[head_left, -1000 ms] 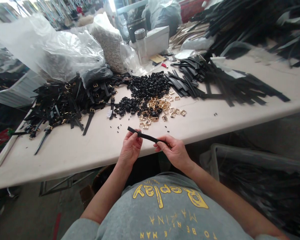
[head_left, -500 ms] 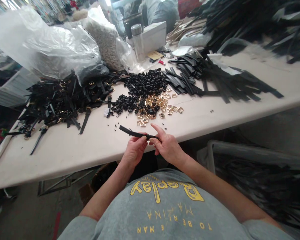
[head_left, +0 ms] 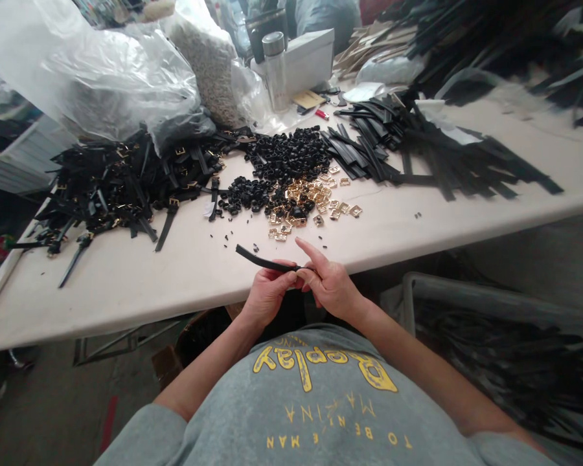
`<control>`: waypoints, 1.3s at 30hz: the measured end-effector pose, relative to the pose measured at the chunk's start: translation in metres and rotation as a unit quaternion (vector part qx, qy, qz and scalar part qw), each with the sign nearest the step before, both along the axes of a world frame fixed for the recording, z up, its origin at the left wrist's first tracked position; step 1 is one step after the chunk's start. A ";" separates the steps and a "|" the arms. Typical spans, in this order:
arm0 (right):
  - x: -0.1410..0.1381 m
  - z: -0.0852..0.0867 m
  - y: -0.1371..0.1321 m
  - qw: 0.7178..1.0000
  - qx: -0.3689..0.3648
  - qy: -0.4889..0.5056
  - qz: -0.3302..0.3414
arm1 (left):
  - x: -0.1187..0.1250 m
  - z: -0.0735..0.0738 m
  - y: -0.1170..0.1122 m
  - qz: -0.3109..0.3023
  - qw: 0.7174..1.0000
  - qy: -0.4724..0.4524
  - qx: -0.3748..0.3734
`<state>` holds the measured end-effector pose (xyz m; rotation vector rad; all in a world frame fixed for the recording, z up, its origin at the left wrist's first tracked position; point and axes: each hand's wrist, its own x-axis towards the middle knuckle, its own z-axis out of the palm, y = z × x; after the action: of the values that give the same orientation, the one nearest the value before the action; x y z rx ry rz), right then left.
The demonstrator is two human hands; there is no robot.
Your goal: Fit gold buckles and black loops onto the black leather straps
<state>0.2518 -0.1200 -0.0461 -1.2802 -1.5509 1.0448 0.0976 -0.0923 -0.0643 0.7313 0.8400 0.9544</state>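
Note:
A black strap is held between my two hands at the table's front edge, its free end pointing up and to the left. My left hand pinches it along its middle. At its right end, the thumb and fingers of my right hand close on the strap, with the index finger stretched out. The strap's right end is mostly hidden by my fingers. Just beyond my hands lie loose gold buckles and a heap of small black loops.
Finished-looking straps with buckles are heaped at the left. Flat black strips lie at the right. Behind stand a clear plastic bag, a glass bottle and a white box. A grey crate sits below, right.
My hands and the strap have shifted slightly right in the view. The left hand has slid closer to the right hand, and the strap's right end is more covered.

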 end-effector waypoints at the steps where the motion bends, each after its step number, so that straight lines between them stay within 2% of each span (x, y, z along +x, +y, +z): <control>1: 0.001 0.000 0.001 1.000 0.005 0.003 0.014 | -0.001 0.001 0.000 -0.013 1.000 0.005 0.011; 4: 0.003 -0.001 0.003 0.999 0.034 0.003 0.023 | -0.003 0.008 0.000 -0.021 0.997 0.032 0.063; 8: -0.002 -0.007 -0.003 0.993 0.102 -0.055 -0.029 | -0.005 0.021 -0.005 0.027 0.990 0.062 0.123; 14: -0.013 -0.012 -0.002 0.973 0.175 -0.137 -0.053 | -0.011 0.014 -0.011 -0.007 0.998 0.002 0.060; 18: -0.028 -0.008 0.007 0.973 0.172 -0.154 0.003 | -0.036 0.014 -0.008 -0.002 0.997 -0.009 0.077; 20: -0.034 -0.004 0.012 0.973 0.165 -0.156 0.042 | -0.064 0.019 -0.005 0.063 0.993 0.017 0.103; 22: -0.035 -0.001 0.015 0.973 0.161 -0.159 0.043 | -0.104 0.022 -0.004 0.192 0.973 0.043 0.118; 24: -0.031 0.001 0.019 0.974 0.151 -0.166 0.013 | -0.153 0.021 -0.007 0.333 0.938 0.027 0.095; 25: -0.027 0.000 0.021 0.975 0.145 -0.170 -0.006 | -0.178 0.017 -0.011 0.395 0.915 0.018 0.080; 27: -0.018 -0.003 0.024 0.973 0.148 -0.172 -0.044 | -0.225 0.003 -0.021 0.522 0.851 -0.006 0.049; 30: -0.004 -0.010 0.027 0.967 0.173 -0.168 -0.085 | -0.274 -0.035 -0.042 0.686 0.725 -0.028 -0.059; 31: 0.000 -0.013 0.027 0.965 0.180 -0.166 -0.091 | -0.285 -0.049 -0.049 0.707 0.701 -0.025 -0.089; 33: 0.005 -0.018 0.028 0.964 0.183 -0.167 -0.094 | -0.297 -0.078 -0.059 0.728 0.671 -0.017 -0.139; 35: 0.009 -0.021 0.027 0.963 0.181 -0.178 -0.091 | -0.300 -0.100 -0.066 0.732 0.656 -0.007 -0.181; 37: 0.012 -0.024 0.025 0.962 0.176 -0.192 -0.086 | -0.296 -0.112 -0.069 0.724 0.655 0.003 -0.218; 39: 0.014 -0.025 0.023 0.961 0.169 -0.205 -0.073 | -0.284 -0.113 -0.068 0.701 0.671 0.012 -0.242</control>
<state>0.2663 -0.0968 -0.0710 -1.3961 -1.8137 0.4066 -0.1861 -0.1603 -0.1776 -0.5903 1.6328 1.9310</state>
